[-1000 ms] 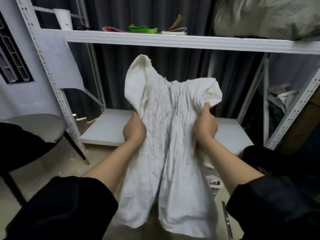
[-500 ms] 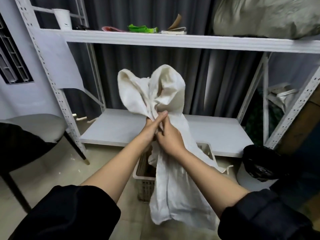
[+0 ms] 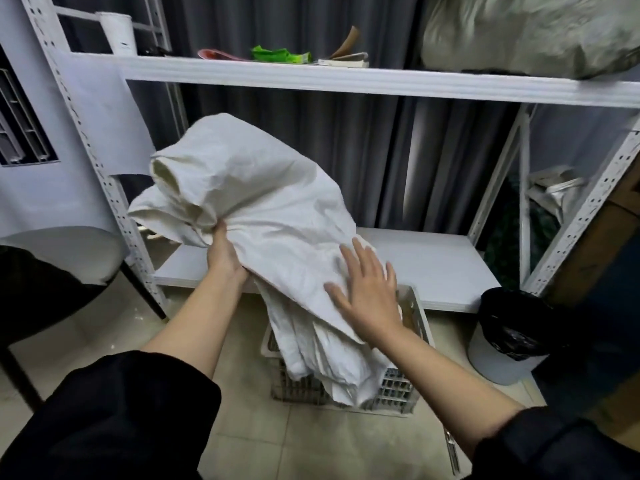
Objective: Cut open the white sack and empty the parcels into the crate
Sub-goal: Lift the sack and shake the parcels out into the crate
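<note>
White cloth filled the middle of the view — it was the white sack [image 3: 263, 209], limp and crumpled, held up over the crate [image 3: 417, 341]. The left hand [image 3: 225, 254] gripped a bunched part of the sack from below, with its fingers curled into the folds. The right hand [image 3: 367, 299] lay flat on the side of the sack, fingers straight and spread, pressing the cloth and gripping nothing. The lower end of the sack hung down into the crate and spilled over its near wall. The crate was pale plastic with a grid of holes, and it stood on the tiled floor [image 3: 311, 441] just in front of the low shelf [image 3: 433, 265] of a white metal rack. What lay inside the crate was mostly hidden by the sack, so I could not tell about the parcels.

A black-lined bin [image 3: 509, 334] stood on the floor to the right of the crate — near it, not touching. On the upper shelf [image 3: 346, 81] lay a green packet [image 3: 280, 54], and a big grey bag [image 3: 533, 32] sat further right. Both arms wore black sleeves [image 3: 114, 417] pushed up from the wrists.
</note>
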`<state>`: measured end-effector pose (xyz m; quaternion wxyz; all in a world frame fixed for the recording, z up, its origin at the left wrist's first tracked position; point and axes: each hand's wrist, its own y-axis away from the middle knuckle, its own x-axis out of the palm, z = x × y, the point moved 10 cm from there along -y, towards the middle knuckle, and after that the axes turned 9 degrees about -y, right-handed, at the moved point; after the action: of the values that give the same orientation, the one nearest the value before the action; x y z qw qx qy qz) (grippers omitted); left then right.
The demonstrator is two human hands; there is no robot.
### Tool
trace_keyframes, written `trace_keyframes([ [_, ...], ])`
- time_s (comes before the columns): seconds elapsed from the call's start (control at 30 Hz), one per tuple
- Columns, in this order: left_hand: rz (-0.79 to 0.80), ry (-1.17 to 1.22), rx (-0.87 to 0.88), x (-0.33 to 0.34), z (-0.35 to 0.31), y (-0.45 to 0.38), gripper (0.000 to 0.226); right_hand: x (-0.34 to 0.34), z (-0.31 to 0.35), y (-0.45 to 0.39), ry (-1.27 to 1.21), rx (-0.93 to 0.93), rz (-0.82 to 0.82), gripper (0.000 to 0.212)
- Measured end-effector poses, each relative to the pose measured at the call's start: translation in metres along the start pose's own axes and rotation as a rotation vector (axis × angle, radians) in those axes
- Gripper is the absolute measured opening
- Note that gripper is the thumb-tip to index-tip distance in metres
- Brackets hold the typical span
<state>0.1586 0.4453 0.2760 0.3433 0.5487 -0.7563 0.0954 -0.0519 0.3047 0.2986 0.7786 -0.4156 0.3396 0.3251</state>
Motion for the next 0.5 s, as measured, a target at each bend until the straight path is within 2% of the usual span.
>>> trace_keyframes([
  [0.17,0.06,-0.034,-0.044,0.007,-0.016,-0.001,0.052,0.093,-0.015,0.052,0.085,-0.123,0.468,0.079],
  [0.23,0.064,-0.128,-0.051,0.009,-0.018,0.003,0.049,0.091,-0.014,0.053,0.028,-0.143,0.499,0.075],
  [0.3,0.05,-0.205,-0.009,0.005,-0.026,0.006,0.051,0.05,-0.009,0.037,-0.049,-0.148,0.234,0.073],
  [0.4,0.054,-0.317,0.072,-0.005,-0.039,0.006,0.047,-0.031,-0.034,0.008,-0.313,0.066,-0.276,0.049],
  [0.43,0.078,-0.372,0.075,-0.005,-0.04,0.01,0.042,-0.046,-0.047,-0.002,-0.438,0.162,-0.381,0.05],
  [0.47,0.111,-0.423,0.062,-0.004,-0.037,0.012,0.035,-0.052,-0.058,-0.013,-0.597,0.257,-0.409,0.06],
  [0.5,0.156,-0.47,0.04,-0.001,-0.032,0.016,0.027,-0.049,-0.066,-0.025,-0.773,0.337,-0.355,0.071],
])
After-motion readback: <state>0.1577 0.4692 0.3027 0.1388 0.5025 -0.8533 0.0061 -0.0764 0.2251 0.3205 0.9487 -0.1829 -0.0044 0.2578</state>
